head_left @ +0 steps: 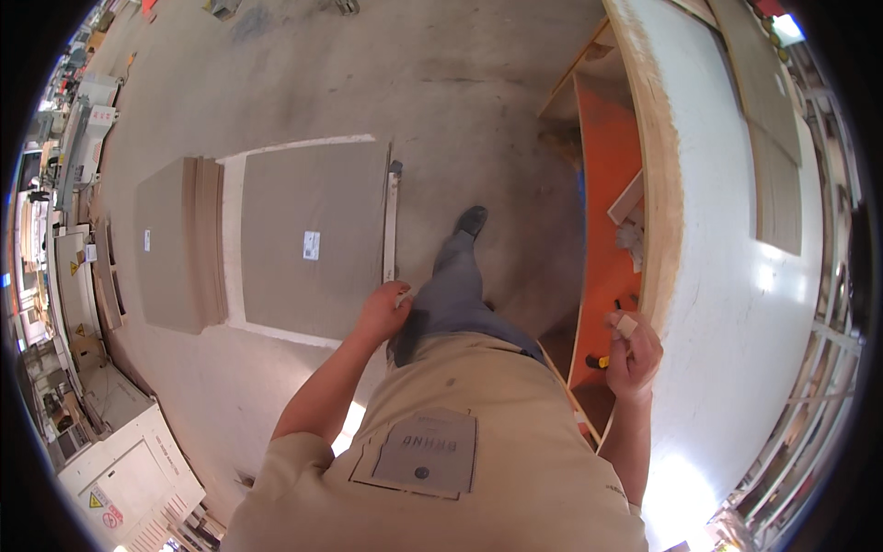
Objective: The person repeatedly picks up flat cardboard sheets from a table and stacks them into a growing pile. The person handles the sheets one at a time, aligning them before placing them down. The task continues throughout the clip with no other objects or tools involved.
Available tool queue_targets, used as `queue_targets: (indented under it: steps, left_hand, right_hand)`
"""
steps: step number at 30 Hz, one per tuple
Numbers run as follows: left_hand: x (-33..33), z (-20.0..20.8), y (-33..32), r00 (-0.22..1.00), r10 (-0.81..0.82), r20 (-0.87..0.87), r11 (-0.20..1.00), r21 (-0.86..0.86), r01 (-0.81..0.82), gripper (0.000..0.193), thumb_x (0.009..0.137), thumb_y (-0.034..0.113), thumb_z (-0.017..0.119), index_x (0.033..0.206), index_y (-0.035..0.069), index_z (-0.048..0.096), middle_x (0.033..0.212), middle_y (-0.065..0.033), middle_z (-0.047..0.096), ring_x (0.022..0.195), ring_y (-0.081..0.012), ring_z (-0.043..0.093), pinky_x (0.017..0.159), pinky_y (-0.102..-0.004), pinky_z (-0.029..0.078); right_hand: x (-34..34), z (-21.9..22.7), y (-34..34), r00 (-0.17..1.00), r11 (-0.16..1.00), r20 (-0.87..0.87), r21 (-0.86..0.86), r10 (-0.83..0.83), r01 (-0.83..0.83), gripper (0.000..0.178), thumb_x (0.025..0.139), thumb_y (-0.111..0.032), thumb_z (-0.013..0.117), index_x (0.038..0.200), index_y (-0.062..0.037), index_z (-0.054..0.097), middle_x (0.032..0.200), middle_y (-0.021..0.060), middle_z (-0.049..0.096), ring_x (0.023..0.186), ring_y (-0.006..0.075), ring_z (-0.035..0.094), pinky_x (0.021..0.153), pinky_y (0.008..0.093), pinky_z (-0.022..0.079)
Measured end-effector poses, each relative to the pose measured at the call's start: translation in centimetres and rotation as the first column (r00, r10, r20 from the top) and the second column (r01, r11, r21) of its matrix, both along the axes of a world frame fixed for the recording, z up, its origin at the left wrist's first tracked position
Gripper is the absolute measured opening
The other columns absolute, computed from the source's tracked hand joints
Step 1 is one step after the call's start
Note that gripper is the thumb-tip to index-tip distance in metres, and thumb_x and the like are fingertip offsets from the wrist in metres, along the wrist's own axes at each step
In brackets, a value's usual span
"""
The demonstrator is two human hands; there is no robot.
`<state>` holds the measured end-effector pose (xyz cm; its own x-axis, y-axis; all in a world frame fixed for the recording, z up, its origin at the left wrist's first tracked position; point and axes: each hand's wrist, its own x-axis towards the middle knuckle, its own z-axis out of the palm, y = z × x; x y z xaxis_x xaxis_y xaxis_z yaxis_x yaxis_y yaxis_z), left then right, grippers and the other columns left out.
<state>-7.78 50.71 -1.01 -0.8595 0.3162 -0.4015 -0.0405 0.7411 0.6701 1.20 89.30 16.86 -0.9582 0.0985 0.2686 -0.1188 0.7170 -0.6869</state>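
My right hand (pixel 636 361) is closed, its thumb and fingers pinching a small tan block-like piece (pixel 626 325). It is beside the wooden edge of a white-topped workbench (pixel 713 276), over an open orange-lined shelf (pixel 602 120). A yellow and black tool handle (pixel 598 362) pokes out of that shelf just left of the hand. My left hand (pixel 383 311) hangs by my left hip with curled fingers. Something small and pale (pixel 402 300) shows at its fingertips, too small to name. The left hand is near a stack of flat brown panels (pixel 313 198).
Another stack of brown panels (pixel 170 244) stands farther left. Brown sheets (pixel 775 175) lie on the bench's far right part. Loose offcuts (pixel 629 235) sit in the orange shelf. A white machine cabinet (pixel 129 478) is at lower left. Grey concrete floor (pixel 441 101) stretches ahead.
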Motion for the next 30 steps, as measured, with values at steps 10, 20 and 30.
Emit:
queue_targets:
  steps: [10, 20, 30]
  left_hand:
    - [-18.5, 4.5, 11.7, 0.986, -0.156, -0.059, 0.944, 0.285, 0.167, 0.024, 0.089, 0.018, 0.060, 0.109, 0.006, 0.063, 0.099, -0.0169, 0.065, 0.091, -0.0360, 0.064, 0.077, -0.0417, 0.051]
    - [-32.4, 16.1, 29.6, 0.693, -0.547, -0.470, 0.666, 0.258, 0.700, 0.023, 0.086, 0.015, 0.061, 0.106, 0.003, 0.060, 0.105, -0.0171, 0.062, 0.098, -0.0367, 0.059, 0.086, -0.0435, 0.049]
    - [-38.3, 15.1, 46.6, 0.383, -0.565, -0.731, 0.653, -0.112, 0.749, 0.045, 0.083, 0.021, 0.062, 0.121, 0.000, 0.053, 0.139, -0.0208, 0.044, 0.131, -0.0414, 0.039, 0.107, -0.0530, 0.032]
  right_hand:
    - [-16.6, -0.3, 5.6, 0.999, 0.998, -0.005, -0.040, 0.053, -0.053, 0.028, 0.076, 0.014, 0.053, 0.099, 0.0015, 0.063, 0.089, 0.0155, 0.066, 0.074, 0.0270, 0.064, 0.063, 0.0333, 0.051]
    - [-23.6, 6.7, 16.7, 0.976, 0.943, -0.038, 0.251, -0.217, 0.219, 0.032, 0.072, 0.010, 0.061, 0.103, 0.0035, 0.064, 0.095, 0.0175, 0.066, 0.086, 0.0355, 0.063, 0.076, 0.0399, 0.051]
    - [-31.0, 2.9, 32.6, 0.669, 0.618, 0.100, 0.501, -0.737, 0.606, 0.068, 0.087, -0.037, 0.065, 0.146, -0.0165, 0.038, 0.154, 0.0172, 0.028, 0.144, 0.0390, 0.020, 0.116, 0.0513, 0.018]
